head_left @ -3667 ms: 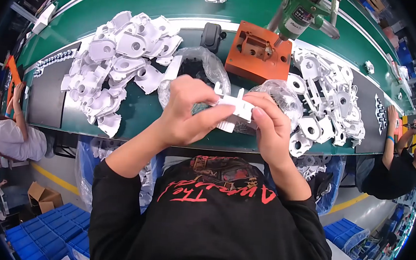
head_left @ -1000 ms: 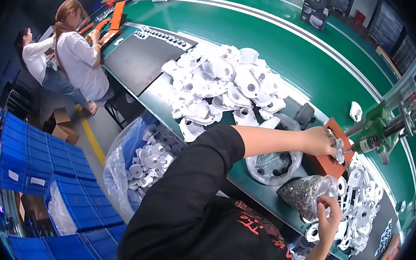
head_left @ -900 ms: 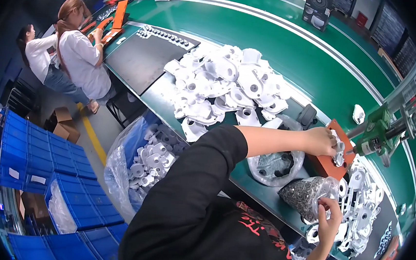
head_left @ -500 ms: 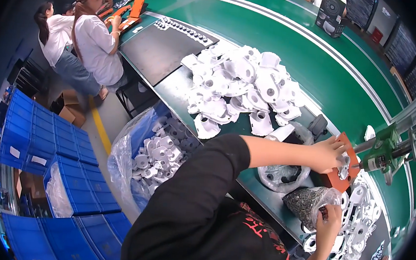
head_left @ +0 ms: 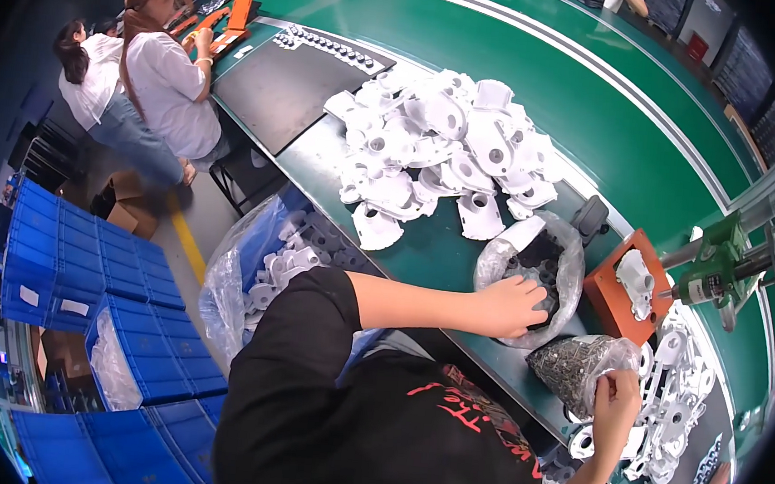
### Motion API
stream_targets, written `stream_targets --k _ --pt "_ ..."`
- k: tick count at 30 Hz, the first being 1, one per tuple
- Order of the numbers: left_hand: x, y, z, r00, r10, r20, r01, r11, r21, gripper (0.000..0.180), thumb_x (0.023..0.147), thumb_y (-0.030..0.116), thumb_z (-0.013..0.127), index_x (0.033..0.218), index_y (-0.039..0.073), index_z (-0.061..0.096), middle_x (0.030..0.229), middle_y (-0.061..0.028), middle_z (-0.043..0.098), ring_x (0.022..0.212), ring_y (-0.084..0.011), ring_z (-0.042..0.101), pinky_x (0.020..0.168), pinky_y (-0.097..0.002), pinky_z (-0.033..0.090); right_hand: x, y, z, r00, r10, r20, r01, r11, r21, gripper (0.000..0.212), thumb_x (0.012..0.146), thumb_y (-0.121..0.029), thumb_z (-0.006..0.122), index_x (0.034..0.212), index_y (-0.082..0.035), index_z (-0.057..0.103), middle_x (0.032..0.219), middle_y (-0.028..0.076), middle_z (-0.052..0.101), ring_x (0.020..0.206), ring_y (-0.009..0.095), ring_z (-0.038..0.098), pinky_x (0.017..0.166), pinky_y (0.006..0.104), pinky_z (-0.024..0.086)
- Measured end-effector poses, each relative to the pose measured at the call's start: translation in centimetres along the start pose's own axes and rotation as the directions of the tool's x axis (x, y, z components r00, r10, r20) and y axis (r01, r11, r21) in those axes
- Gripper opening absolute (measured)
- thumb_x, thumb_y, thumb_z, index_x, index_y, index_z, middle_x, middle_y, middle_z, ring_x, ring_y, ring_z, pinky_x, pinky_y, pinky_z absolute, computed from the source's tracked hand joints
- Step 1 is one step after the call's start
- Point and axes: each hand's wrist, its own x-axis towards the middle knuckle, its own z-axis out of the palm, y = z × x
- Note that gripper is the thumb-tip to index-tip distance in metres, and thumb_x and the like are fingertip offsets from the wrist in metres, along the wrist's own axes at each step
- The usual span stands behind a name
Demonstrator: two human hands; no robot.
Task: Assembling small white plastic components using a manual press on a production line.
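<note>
Presently, the left grip [head_left: 512,305] lies over the near edge of an open, clear plastic bag [head_left: 572,279] of small black parts [head_left: 544,271]; fingers curled, cannot tell whether anything is held. Just beyond, the right grip [head_left: 619,397] is at the mouth of a bulging clear plastic sack [head_left: 569,367] of small dark metallic pieces; fingers bunched, holding unclear.

Handling (judged): film soft, likely slippery, best steadied by its rim; black parts probably light and firm, pinch singly; metallic pieces likely hard and fiddly, heavy in bulk, take between fingertip and thumb.

Appearance: bag rim crumpled, mouth wide; sack tilted, mouth toward the right grip. Farther from the left grip, a white moulded part [head_left: 636,282] rests on an orange block [head_left: 604,291].
</note>
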Motion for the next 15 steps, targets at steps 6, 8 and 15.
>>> stream_targets --k 6,8,15 --pt "2.0 1.5 0.6 0.999 -0.044 -0.027 0.042 0.996 -0.082 0.059 0.065 0.023 0.072 0.118 0.009 0.052 0.1 -0.0108 0.047 0.092 -0.0256 0.05 0.076 -0.0358 0.042 -0.3 -0.7 0.1 1.0 0.004 -0.025 -0.004 1.0 -0.008 0.006 0.077 0.005 0.059 0.081 0.006 0.055 0.071 0.011 0.049 0.059 0.019 0.046 0.055 0.0295 0.037" --pt "2.2 1.2 0.9 0.999 -0.016 -0.048 0.013 0.998 -0.069 0.052 0.066 0.022 0.07 0.115 0.01 0.054 0.098 -0.0101 0.048 0.091 -0.0256 0.051 0.075 -0.036 0.042 -0.2 -1.5 0.3 0.997 0.075 -0.034 -0.074 0.997 0.024 0.007 0.076 0.005 0.059 0.081 0.006 0.055 0.073 0.011 0.049 0.06 0.021 0.046 0.057 0.0304 0.038" --pt "2.8 0.9 2.7 0.985 0.061 -0.16 -0.087 0.983 -0.16 0.015 0.074 0.017 0.059 0.086 0.008 0.059 0.083 -0.0072 0.051 0.081 -0.0244 0.054 0.069 -0.0367 0.045 -0.2 -0.7 0.5 0.999 -0.034 -0.01 0.033 0.998 -0.053 0.01 0.074 0.005 0.06 0.082 0.005 0.053 0.075 0.013 0.048 0.062 0.024 0.047 0.06 0.0324 0.04"
